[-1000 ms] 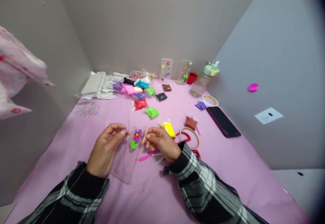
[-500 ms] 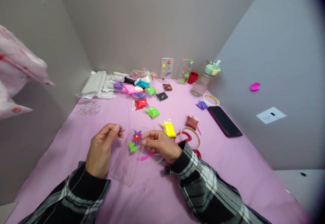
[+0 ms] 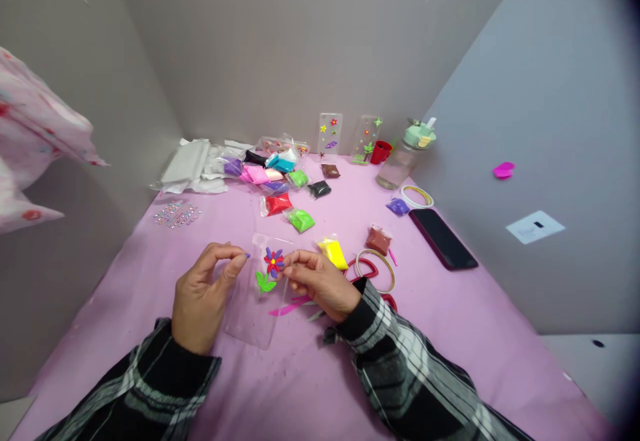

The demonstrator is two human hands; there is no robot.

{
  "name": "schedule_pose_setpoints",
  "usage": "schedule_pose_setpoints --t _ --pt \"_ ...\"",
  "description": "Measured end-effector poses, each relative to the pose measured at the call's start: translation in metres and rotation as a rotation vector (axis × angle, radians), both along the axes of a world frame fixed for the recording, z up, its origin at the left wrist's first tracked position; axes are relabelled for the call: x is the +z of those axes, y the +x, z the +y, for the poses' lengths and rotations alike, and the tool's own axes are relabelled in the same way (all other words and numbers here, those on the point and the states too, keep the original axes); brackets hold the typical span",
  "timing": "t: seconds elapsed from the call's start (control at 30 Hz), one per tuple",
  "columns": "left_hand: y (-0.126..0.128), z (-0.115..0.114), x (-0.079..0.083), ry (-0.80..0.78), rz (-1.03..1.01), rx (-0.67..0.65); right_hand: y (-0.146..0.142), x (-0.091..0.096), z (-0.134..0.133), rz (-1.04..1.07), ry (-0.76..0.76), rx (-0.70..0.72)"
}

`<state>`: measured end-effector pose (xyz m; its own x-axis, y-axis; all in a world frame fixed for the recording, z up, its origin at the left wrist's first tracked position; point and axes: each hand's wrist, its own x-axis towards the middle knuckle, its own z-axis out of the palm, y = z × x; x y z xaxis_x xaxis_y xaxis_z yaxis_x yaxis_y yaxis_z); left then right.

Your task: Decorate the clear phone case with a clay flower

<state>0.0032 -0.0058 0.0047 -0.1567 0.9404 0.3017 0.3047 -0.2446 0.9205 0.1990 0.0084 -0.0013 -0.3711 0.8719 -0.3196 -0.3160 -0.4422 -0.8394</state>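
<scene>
A grey-walled corner encloses a pink-covered tabletop; the clear phone case lies near its front centre, between the hands, with its far end under a purple-and-red clay flower and a green clay leaf. The left hand stands just left of the case, thumb and forefinger closed on a purple clay crumb; the right hand is partly curled, its fingers touching the right side of the flower; whether it grips the case cannot be determined. A yellow clay packet lies just beyond the case, to the right; a pink spatula lies beneath its right edge; bagged clay packets sit farther back.
</scene>
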Motion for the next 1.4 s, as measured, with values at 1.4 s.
schedule_pose_setpoints --t 1.4 --pt "0.0043 0.0041 -0.0045 0.331 0.429 -0.091 0.0023 0.0039 -0.0003 0.039 0.001 0.014"
